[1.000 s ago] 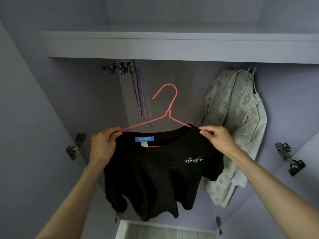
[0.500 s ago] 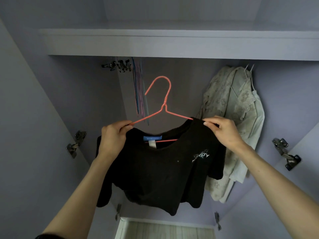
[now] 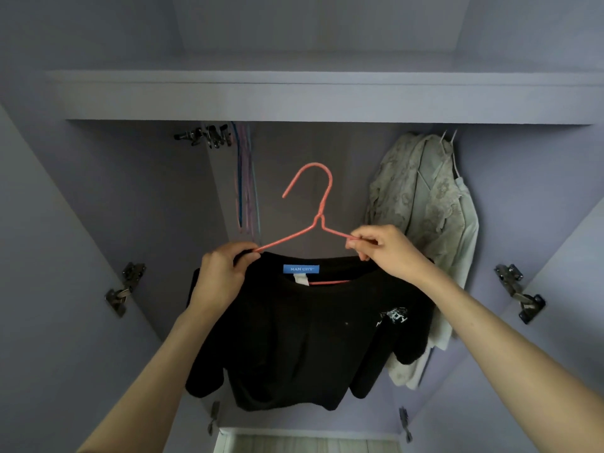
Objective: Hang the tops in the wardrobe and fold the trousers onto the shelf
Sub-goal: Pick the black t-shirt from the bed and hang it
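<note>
Inside the open wardrobe (image 3: 98, 197), I hold a black T-shirt (image 3: 304, 338) up on a red wire hanger (image 3: 318, 209), below the front edge of the shelf (image 3: 327, 96). My left hand (image 3: 222, 276) has its fingers curled, pinching the hanger's left arm together with the shirt's shoulder; my right hand (image 3: 382, 250) pinches the right arm of the wire and the cloth beside it in the same way. The shirt looks seated on the hanger, with its blue neck label (image 3: 300, 269) showing, but the hook hangs free in the air and is not yet on anything, so by my reading this top is dressed and still to be hung. Toward the wardrobe's right side a pale patterned shirt (image 3: 425, 223) already hangs, apparently with another light garment against it; how many pieces are there is hard to say. A bunch of spare thin hangers (image 3: 245, 178) dangles near the back left, beside some metal clips (image 3: 206, 138). The rail itself is hidden behind the shelf's front edge, so I cannot see where the hook would land. No trousers are in view, and the top of the shelf is mostly out of sight, so I cannot tell whether that part of the job has begun.
</note>
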The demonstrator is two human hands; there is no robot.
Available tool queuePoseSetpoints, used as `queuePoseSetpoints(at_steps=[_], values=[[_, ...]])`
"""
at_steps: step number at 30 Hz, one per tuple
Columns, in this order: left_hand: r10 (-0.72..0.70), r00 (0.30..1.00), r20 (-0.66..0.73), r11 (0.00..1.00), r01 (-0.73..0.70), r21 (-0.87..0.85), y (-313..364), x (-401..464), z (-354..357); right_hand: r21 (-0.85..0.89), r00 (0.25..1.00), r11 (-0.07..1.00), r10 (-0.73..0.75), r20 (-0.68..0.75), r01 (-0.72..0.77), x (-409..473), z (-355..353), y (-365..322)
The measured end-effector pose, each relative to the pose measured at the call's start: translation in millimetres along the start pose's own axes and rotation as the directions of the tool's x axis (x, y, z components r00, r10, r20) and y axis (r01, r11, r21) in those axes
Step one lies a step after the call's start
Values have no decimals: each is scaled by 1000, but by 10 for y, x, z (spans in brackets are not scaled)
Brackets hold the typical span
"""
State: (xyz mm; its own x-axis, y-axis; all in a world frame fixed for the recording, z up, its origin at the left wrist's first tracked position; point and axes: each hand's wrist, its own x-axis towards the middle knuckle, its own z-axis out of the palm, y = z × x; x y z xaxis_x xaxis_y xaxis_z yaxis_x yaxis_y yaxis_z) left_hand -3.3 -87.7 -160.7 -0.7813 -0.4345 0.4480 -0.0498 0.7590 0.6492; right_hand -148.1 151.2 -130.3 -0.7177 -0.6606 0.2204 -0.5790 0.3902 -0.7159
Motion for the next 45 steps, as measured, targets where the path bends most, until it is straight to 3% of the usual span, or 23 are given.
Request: queuePoseSetpoints(at_steps=[3,6,10,14,16,20,24,27,32,37,45], values=[[50,995,91,990,-62,125,-17,-31,132,75,995,993,94,17,-95,-117,-144,164],[105,989,104,961,-128,246,4,-9,278,144,973,966,226,-53,-217,-181,-258,330],[251,963,103,929,-269,253,304,114,491,234,897,882,437,-73,-410,-240,-482,551],[376,926,30,897,-371,241,704,297,590,398,841,753,531,102,-524,-205,-680,637],[444,896,-8,862,-425,275,924,403,632,470,856,725,492,158,-504,-190,-769,663],[573,818,-53,755,-501,422,1293,687,685,554,910,734,399,117,-393,-79,-893,645],[581,813,-15,670,-468,576,1515,975,750,598,934,739,352,51,-311,142,-944,689],[586,811,-1,624,-450,639,1544,1150,791,699,936,667,351,10,-258,318,-938,797],[674,737,-52,541,-444,714,1499,1345,868,815,922,551,383,-57,-178,629,-997,1031],[717,688,-112,523,-424,739,1433,1414,960,733,926,668,345,-154,-127,940,-1153,1210],[719,685,-120,507,-398,765,1428,1461,1004,749,891,653,401,-215,-112,1379,-1380,1338]])
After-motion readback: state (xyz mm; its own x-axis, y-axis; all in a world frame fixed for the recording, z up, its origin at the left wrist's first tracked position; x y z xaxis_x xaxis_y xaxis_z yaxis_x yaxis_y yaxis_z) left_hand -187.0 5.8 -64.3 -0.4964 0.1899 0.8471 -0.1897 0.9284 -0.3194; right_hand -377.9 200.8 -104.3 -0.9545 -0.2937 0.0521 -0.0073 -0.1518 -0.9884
